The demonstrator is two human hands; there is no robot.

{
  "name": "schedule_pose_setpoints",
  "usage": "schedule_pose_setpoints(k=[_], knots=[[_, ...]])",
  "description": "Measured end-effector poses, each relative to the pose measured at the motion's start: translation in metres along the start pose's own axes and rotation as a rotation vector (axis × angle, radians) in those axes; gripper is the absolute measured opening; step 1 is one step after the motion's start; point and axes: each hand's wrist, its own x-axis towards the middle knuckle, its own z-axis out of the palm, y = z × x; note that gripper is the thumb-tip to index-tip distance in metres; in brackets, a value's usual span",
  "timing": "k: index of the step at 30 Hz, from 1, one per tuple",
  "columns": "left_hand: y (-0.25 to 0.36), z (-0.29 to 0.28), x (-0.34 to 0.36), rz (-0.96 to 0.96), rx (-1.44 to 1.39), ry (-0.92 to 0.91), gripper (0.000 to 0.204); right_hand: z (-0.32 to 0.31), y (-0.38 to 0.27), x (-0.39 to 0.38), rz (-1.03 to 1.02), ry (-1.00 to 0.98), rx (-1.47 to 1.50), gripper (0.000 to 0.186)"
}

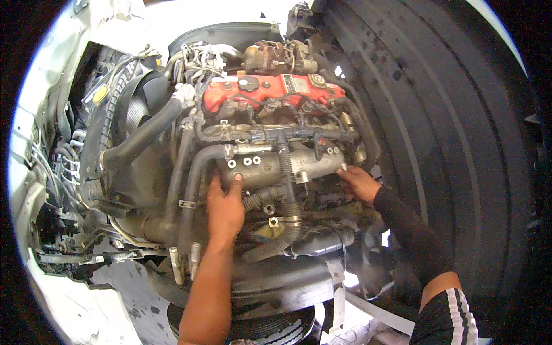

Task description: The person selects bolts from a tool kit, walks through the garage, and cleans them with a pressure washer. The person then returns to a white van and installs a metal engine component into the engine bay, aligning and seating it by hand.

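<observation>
A silver cast-metal intake manifold (pixel 261 175) lies along the near side of an engine. My left hand (pixel 225 213) grips its left end, thumb on the front face and fingers reaching round the end. At the opposite end, my right hand (pixel 359 185) has its fingertips on the metal; part of its grip is hidden. A ribbed black hose (pixel 286 167) crosses in front of the manifold and bends down to the left. Behind the manifold, injector parts and wiring run below a red valve cover (pixel 270 87) with a black oil cap (pixel 249 84).
Thick black coolant hoses (pixel 195 178) pass left of my left hand. Farther left are the radiator fan shroud (pixel 135 109) and pale bodywork (pixel 23 126). A dark ribbed panel (pixel 448 144) rises at the right. Below the engine show a black guard (pixel 276 287) and a tyre (pixel 276 328).
</observation>
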Motion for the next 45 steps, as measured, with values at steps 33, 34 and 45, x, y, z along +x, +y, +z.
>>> schedule_pose_setpoints(k=[33,34,45], knots=[[-0.002,0.001,0.011,0.043,-0.074,0.021,0.074,0.009,-0.009,0.003,-0.047,0.033,-0.157,0.047],[-0.004,0.002,0.012,0.047,-0.094,0.015,0.074,0.008,-0.006,0.003,-0.136,0.042,-0.271,0.045],[-0.004,0.004,0.012,0.022,-0.106,0.033,0.072,0.008,-0.024,-0.007,-0.012,0.044,-0.214,0.051]])
